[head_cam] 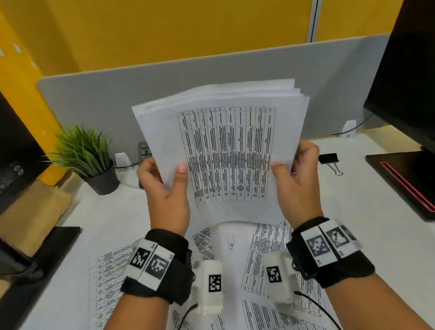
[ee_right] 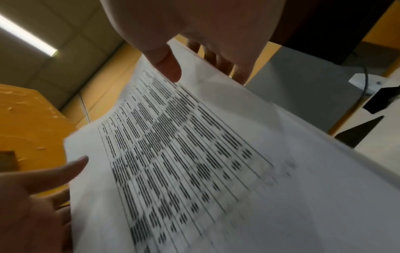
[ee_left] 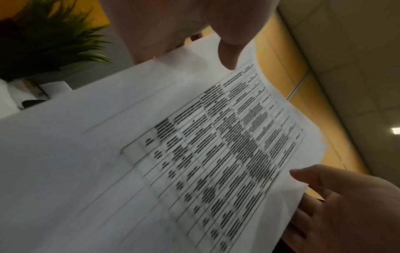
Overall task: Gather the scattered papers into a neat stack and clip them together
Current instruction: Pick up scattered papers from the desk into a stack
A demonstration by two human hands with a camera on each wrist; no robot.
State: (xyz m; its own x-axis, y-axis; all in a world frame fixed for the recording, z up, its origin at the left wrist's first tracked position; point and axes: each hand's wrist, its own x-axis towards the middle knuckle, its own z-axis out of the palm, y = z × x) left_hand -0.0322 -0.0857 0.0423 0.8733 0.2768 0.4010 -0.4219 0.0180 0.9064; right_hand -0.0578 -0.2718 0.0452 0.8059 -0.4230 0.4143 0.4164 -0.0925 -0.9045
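Nearest the viewer, loose printed sheets point(head_cam: 269, 264) lie scattered and overlapping on the white desk point(head_cam: 381, 255), below two forearms wearing black wrist straps with square markers; these sheets are not yet gathered. Above them, from left to right: the left hand point(head_cam: 165, 194) pinches the left edge of a held stack of papers point(head_cam: 225, 148), thumb on the front, fingers behind; the stack stands tilted upright over the desk, its top edges fanned and uneven; the right hand point(head_cam: 297, 180) pinches the right edge the same way. The stack looks light, floppy and slippery sheet against sheet, so it probably wants holding at both side edges while its bottom is tapped square; a loose pinch could let pages slide out. Right of the right hand, a black binder clip point(head_cam: 328, 159) lies on the desk, apart from the papers. The only container is a dark pot point(head_cam: 104, 182) at far left, holding a green plant point(head_cam: 83, 149).
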